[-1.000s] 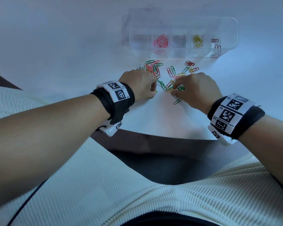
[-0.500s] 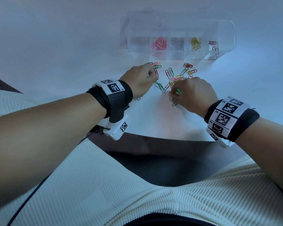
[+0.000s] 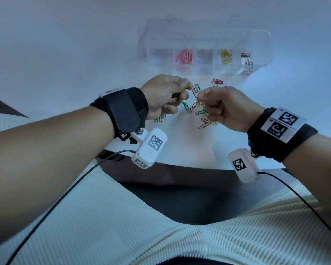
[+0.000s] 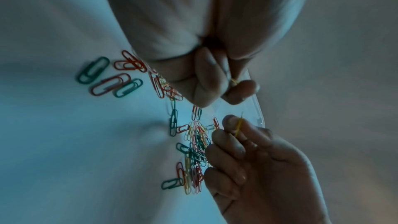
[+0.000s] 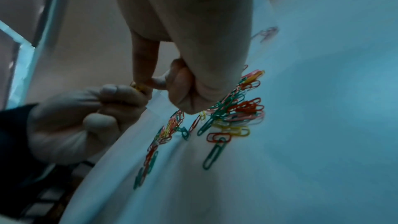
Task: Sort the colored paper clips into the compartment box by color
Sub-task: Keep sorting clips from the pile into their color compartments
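A loose pile of red, green, yellow and pink paper clips (image 3: 203,111) lies on the white table, just in front of the clear compartment box (image 3: 260,41). Both hands hover over the pile, raised off the table. My left hand (image 3: 185,88) pinches yellow clips (image 3: 187,86) between thumb and fingers. My right hand (image 3: 200,99) pinches one yellow clip (image 4: 239,126) at thumb and forefinger, its other fingers curled. The two pinches nearly meet (image 5: 138,87). The box holds pink clips (image 3: 182,57), silver clips (image 3: 203,56), yellow clips (image 3: 225,56) and a few dark red ones (image 3: 246,63).
The table's near edge (image 3: 180,165) curves just under my wrists, with my lap in a white ribbed garment below. A few clips (image 3: 160,118) lie apart under my left hand. Cables (image 3: 65,197) run from both wrist cameras.
Both hands have lifted off the pile and turned towards each other. Each now holds yellow clips; before, they were pressed down among the clips on the table.
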A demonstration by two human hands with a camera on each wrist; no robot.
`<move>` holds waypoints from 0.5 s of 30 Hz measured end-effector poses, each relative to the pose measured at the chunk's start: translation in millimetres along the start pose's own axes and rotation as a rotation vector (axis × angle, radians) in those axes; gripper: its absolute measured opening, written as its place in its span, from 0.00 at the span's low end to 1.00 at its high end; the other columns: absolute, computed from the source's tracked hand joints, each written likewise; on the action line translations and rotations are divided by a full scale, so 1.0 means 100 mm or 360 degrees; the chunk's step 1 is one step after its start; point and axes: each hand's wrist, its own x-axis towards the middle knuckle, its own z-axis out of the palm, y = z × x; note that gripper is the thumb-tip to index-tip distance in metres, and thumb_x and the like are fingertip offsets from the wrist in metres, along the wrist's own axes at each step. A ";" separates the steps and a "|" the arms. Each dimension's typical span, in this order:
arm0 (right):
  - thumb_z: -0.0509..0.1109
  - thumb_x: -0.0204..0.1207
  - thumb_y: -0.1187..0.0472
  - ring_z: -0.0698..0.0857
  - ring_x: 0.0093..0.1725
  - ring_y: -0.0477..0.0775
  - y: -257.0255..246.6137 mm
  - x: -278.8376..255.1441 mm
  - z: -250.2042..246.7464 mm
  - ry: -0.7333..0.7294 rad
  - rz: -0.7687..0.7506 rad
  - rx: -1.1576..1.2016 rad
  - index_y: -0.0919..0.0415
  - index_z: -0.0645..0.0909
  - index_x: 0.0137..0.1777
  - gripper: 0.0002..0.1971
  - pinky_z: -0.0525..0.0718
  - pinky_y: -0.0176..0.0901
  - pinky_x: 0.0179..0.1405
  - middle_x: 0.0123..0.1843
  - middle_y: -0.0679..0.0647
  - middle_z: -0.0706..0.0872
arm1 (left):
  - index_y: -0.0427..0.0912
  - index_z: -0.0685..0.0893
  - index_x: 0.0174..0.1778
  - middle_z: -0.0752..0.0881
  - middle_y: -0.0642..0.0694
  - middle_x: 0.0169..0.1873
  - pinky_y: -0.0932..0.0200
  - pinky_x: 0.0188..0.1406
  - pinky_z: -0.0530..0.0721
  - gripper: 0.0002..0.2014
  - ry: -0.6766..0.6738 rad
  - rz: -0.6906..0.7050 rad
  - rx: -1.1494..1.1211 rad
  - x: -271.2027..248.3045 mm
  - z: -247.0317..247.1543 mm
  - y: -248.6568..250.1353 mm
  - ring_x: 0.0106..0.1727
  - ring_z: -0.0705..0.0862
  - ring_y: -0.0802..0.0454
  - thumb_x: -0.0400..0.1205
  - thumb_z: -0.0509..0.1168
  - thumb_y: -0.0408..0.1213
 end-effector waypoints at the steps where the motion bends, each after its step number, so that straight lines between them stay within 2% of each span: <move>1: 0.65 0.77 0.64 0.54 0.30 0.50 -0.01 -0.01 0.00 -0.0046 0.0047 0.0114 0.54 0.75 0.29 0.14 0.52 0.42 0.28 0.31 0.50 0.59 | 0.40 0.80 0.47 0.75 0.49 0.26 0.68 0.17 0.58 0.10 -0.0015 -0.0002 -0.0013 0.00 -0.01 0.00 0.23 0.60 0.57 0.89 0.54 0.37; 3: 0.64 0.75 0.63 0.56 0.31 0.51 -0.03 -0.04 0.01 -0.0096 0.0095 0.0282 0.54 0.71 0.29 0.13 0.53 0.42 0.30 0.31 0.50 0.62 | 0.38 0.81 0.50 0.76 0.48 0.27 0.67 0.20 0.61 0.11 -0.0035 -0.0007 -0.0060 -0.01 -0.01 0.01 0.25 0.61 0.56 0.89 0.53 0.33; 7: 0.56 0.70 0.64 0.70 0.27 0.52 -0.08 -0.08 0.04 -0.0090 0.0139 0.0461 0.59 0.71 0.34 0.05 0.65 0.38 0.24 0.31 0.53 0.74 | 0.36 0.81 0.49 0.76 0.47 0.27 0.66 0.22 0.66 0.11 -0.0026 0.0001 -0.0121 -0.01 0.01 0.02 0.26 0.66 0.55 0.88 0.53 0.30; 9: 0.55 0.62 0.65 0.74 0.27 0.54 -0.10 -0.10 0.05 -0.0070 0.0137 0.0488 0.59 0.70 0.34 0.04 0.68 0.39 0.23 0.30 0.55 0.76 | 0.36 0.81 0.49 0.76 0.46 0.27 0.65 0.22 0.68 0.11 0.0003 0.0009 -0.0130 -0.01 0.01 0.03 0.26 0.68 0.54 0.88 0.52 0.29; 12: 0.52 0.53 0.67 0.75 0.27 0.57 -0.11 -0.11 0.04 -0.0035 0.0071 0.0457 0.59 0.68 0.34 0.09 0.68 0.38 0.24 0.28 0.57 0.76 | 0.35 0.80 0.48 0.75 0.44 0.26 0.63 0.21 0.68 0.12 0.0102 -0.0004 -0.0179 0.00 -0.01 0.07 0.24 0.69 0.53 0.82 0.51 0.24; 15: 0.52 0.53 0.68 0.73 0.26 0.56 -0.11 -0.10 0.03 -0.0022 0.0006 0.0437 0.60 0.68 0.32 0.08 0.68 0.39 0.25 0.27 0.57 0.73 | 0.37 0.77 0.40 0.70 0.45 0.22 0.63 0.21 0.61 0.14 0.0226 -0.0002 -0.0229 0.00 -0.03 0.12 0.22 0.63 0.52 0.75 0.47 0.22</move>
